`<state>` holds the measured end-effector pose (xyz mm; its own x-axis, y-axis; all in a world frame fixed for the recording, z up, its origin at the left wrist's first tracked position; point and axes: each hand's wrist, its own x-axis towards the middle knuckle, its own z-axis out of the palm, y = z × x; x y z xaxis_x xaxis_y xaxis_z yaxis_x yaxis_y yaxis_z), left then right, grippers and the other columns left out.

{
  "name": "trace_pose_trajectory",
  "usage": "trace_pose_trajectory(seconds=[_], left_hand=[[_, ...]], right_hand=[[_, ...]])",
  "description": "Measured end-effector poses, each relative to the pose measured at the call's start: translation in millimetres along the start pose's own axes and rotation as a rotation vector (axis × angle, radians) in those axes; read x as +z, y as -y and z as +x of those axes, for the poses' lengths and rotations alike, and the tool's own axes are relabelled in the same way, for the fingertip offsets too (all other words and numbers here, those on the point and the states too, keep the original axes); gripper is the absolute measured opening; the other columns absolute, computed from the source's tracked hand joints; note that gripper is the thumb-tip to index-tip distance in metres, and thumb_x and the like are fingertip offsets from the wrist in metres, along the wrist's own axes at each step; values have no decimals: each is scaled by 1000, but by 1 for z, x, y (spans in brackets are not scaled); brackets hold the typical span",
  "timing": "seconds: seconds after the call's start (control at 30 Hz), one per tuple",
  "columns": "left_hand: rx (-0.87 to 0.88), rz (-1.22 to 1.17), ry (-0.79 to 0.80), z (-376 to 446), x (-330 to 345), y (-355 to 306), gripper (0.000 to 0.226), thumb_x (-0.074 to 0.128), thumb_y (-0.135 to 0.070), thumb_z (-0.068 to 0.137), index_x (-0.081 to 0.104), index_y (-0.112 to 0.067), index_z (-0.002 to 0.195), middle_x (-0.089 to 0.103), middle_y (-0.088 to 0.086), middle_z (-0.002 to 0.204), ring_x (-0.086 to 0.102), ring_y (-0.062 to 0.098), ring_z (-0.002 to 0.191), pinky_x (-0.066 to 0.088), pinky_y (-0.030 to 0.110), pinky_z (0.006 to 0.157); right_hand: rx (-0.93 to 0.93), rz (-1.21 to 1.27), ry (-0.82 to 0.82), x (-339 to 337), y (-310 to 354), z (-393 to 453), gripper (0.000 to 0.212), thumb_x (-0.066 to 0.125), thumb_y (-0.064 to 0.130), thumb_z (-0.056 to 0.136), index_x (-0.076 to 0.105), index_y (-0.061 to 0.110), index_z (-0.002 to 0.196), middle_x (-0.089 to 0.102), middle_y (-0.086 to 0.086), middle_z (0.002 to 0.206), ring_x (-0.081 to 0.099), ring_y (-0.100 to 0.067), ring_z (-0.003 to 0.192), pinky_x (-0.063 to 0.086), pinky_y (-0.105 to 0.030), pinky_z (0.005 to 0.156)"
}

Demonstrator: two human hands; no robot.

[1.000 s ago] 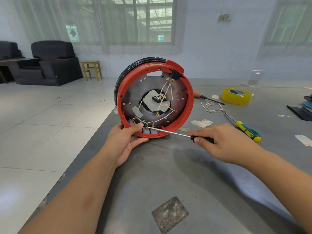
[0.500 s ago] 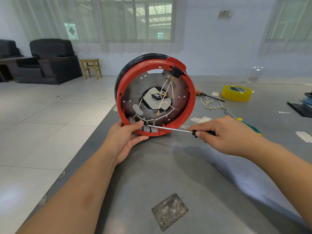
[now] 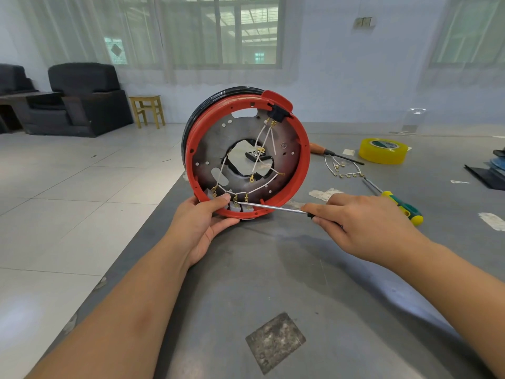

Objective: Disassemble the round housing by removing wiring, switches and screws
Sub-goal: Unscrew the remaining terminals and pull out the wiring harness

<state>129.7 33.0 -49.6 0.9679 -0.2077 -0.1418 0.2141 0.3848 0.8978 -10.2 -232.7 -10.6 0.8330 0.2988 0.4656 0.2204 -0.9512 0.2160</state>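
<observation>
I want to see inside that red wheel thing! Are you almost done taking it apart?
Partly. Done: one bunch of loose wires already lies on the table. In hand: the left hand steadies the round housing while the right hand holds a screwdriver at the bottom terminals. Left: white wires and the black switch remain inside.

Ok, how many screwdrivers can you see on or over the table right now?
3. One in the right hand, tip at the housing's bottom; an orange-handled one behind the housing; a green-and-yellow one past the right hand. More may be hidden.
</observation>
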Motion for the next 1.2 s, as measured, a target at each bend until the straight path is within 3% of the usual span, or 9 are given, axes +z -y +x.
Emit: trace_pose_trajectory(seconds=[0.23,0.6,0.73,0.9,1.2], left_hand=[[-16,-8,-2,-1,-1,-1,32,71,1,95,60,0,125,80,16,99,79,35,95,66,41,68],[37,22,36,-2,-2,2,27,75,-10,96,62,-9,119,80,15,101,79,36,94,66,50,73],[48,-3,20,-3,-2,1,31,74,-9,95,61,-8,123,80,15,100,79,36,94,66,47,72],[43,-6,4,-3,0,0,29,73,-7,96,60,-8,123,81,12,93,80,34,91,66,46,70],[29,-4,-13,-4,2,-1,28,71,-6,98,60,-6,124,81,13,92,80,34,90,66,45,68]], right_hand=[[-44,-55,-96,-2,6,-3,29,65,31,95,73,31,123,67,2,81,61,-28,55,33,-26,41],[7,41,-100,8,5,-4,31,57,37,97,69,40,126,67,9,83,65,-22,64,33,-23,43],[-6,27,-114,8,8,-4,30,61,34,96,71,36,123,67,8,81,64,-23,60,28,-21,43],[-50,-37,-146,3,10,-4,29,63,32,95,72,31,122,67,2,82,64,-27,59,38,-28,40],[-53,-78,-172,3,12,-6,26,68,27,95,73,27,120,66,-3,82,61,-30,58,43,-31,41]])
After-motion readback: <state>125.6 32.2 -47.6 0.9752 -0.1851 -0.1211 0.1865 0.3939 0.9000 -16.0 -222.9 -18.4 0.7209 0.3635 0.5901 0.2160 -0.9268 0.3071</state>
